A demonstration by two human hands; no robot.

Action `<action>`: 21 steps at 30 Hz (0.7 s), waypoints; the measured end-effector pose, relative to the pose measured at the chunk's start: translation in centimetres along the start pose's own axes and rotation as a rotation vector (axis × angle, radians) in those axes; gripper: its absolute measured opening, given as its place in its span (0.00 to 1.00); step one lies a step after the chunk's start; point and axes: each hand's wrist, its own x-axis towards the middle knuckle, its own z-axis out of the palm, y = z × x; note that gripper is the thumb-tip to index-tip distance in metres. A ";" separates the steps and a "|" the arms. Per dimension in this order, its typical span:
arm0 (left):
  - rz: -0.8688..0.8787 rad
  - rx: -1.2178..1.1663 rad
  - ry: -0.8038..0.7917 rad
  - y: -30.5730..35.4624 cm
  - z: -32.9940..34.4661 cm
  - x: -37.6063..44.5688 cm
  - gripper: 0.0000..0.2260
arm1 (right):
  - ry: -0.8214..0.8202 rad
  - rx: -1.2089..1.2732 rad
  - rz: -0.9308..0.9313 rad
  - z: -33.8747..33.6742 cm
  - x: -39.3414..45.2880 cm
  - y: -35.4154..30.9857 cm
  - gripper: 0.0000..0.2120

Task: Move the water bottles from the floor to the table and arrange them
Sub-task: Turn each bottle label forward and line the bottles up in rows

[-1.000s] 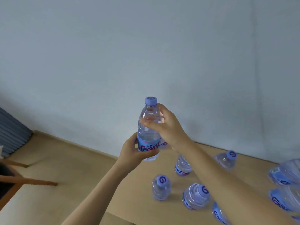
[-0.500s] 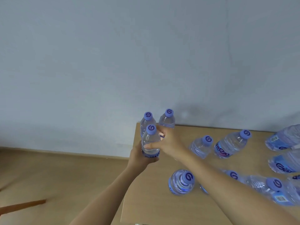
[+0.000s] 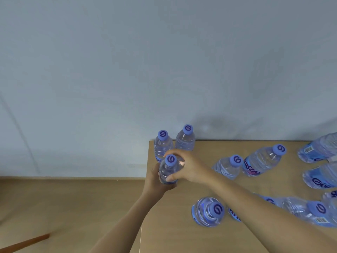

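Observation:
A clear water bottle (image 3: 168, 169) with a blue cap stands upright near the far left corner of the wooden table (image 3: 173, 230). My left hand (image 3: 155, 181) grips its lower body from the left. My right hand (image 3: 187, 168) curls round its shoulder from the right. Just behind it stand two upright bottles, one at the table's left edge (image 3: 162, 144) and one to its right (image 3: 186, 139). I cannot tell if the held bottle's base touches the table.
Several more bottles are spread over the table to the right: one upright (image 3: 208, 213), others leaning or lying (image 3: 262, 160). The table's left edge runs down beside my left forearm. Wood floor (image 3: 63, 203) lies to the left, the grey wall behind.
The bottle has come down from mid-air to the table's far left corner, in front of the two standing bottles. Both hands kept hold; over the last half second little moved.

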 end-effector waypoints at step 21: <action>0.112 0.224 -0.201 6.0 -6.1 6.7 0.37 | 0.402 -0.046 0.078 -4.1 4.1 1.8 0.27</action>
